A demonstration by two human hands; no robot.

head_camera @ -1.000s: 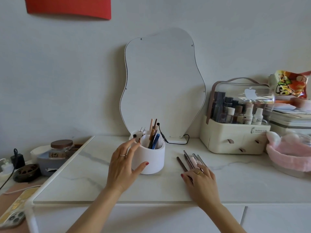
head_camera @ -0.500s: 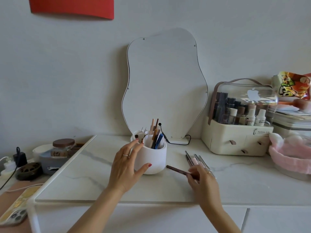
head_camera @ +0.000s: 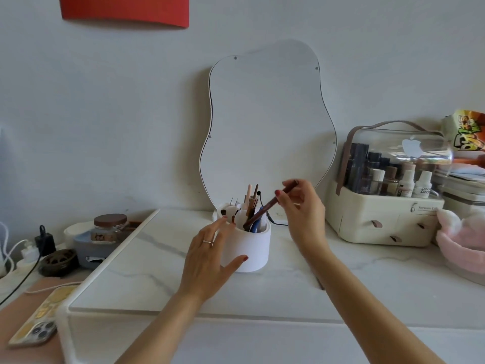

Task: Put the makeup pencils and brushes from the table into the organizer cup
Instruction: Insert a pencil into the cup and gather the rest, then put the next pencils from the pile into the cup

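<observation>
- My right hand [head_camera: 304, 206] has a slim reddish-brown makeup pencil [head_camera: 271, 203] pinched near its top end, tilted, tip already inside the round white organizer cup [head_camera: 249, 245].
- My left hand [head_camera: 210, 256] is spread wide against the cup's left side.
- The pencil looks light, stiff and a bit slick, so I'd keep the grip high.
- One dark stick [head_camera: 319, 283] lies on the white marble desk [head_camera: 147, 274], right of the cup.

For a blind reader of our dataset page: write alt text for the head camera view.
The right hand lowers a brown makeup pencil tip-first into a white organizer cup that the left hand steadies on a marble table. A wavy mirror leans behind it.
</observation>
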